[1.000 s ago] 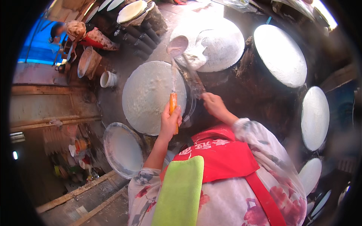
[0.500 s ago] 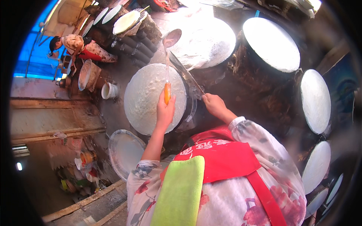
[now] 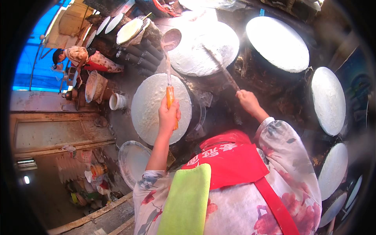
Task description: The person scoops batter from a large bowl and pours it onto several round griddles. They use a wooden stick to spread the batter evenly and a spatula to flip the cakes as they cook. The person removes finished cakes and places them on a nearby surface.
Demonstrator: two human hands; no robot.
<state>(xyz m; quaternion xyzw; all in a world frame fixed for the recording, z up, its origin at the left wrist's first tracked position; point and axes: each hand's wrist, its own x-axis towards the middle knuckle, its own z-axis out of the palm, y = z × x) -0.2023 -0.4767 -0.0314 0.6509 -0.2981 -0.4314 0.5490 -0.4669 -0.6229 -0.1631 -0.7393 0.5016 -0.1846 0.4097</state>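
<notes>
My left hand [image 3: 168, 116] is closed round the orange handle of a long metal ladle [image 3: 171, 40], whose bowl is raised beyond a round pan or tub [image 3: 145, 107] with a bumpy, cream-white batter-like surface. My right hand [image 3: 249, 103] grips one end of a long, narrow flat stick-like tool [image 3: 223, 69]. Its far tip reaches over a large round griddle [image 3: 190, 60] coated with white, where bright glare washes out detail. Whether the tip touches the coating I cannot tell.
More white-coated round griddles [image 3: 278, 43] curve round to my right, another [image 3: 329, 100] among them. A shallow clear-rimmed basin [image 3: 125, 156] sits near my left forearm. Left lie a white bucket [image 3: 117, 102] and dark pipes [image 3: 137, 55]. Another person [image 3: 84, 58] bends over at far left.
My right hand has moved right and slightly up, and the flat tool's tip has swung from beside the ladle onto the far griddle. The ladle has shifted slightly left.
</notes>
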